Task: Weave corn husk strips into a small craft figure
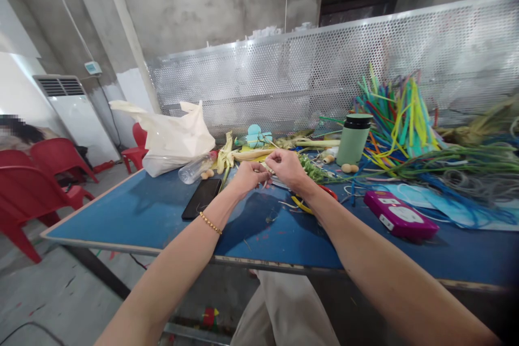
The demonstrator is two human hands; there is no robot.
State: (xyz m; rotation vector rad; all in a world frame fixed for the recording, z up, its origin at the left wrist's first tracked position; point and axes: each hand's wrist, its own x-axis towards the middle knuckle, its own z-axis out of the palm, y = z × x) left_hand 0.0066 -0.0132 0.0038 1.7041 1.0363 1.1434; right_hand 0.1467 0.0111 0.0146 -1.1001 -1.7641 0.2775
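Above the blue table [162, 227], my left hand [248, 177] and my right hand [289, 168] meet with fingertips pinched close together. Something small and thin seems to be between them, but I cannot make out what it is. A gold bead bracelet [211, 223] circles my left wrist. Just behind the hands lie a corn ear with pale husk [253, 155] and green leaves [310, 169]. Close to my left forearm rests a black phone [201, 199]. Under my right wrist, a yellow-handled tool [300, 204] is partly hidden.
On the left are a white plastic bag [174, 138] and a clear bottle [194, 168]. A green canister [353, 140], a purple box [399, 215], blue masks [454, 205] and colourful pipe cleaners [409, 119] stand on the right. Behind rises a perforated metal panel [263, 75]; red chairs [24, 189] stand left.
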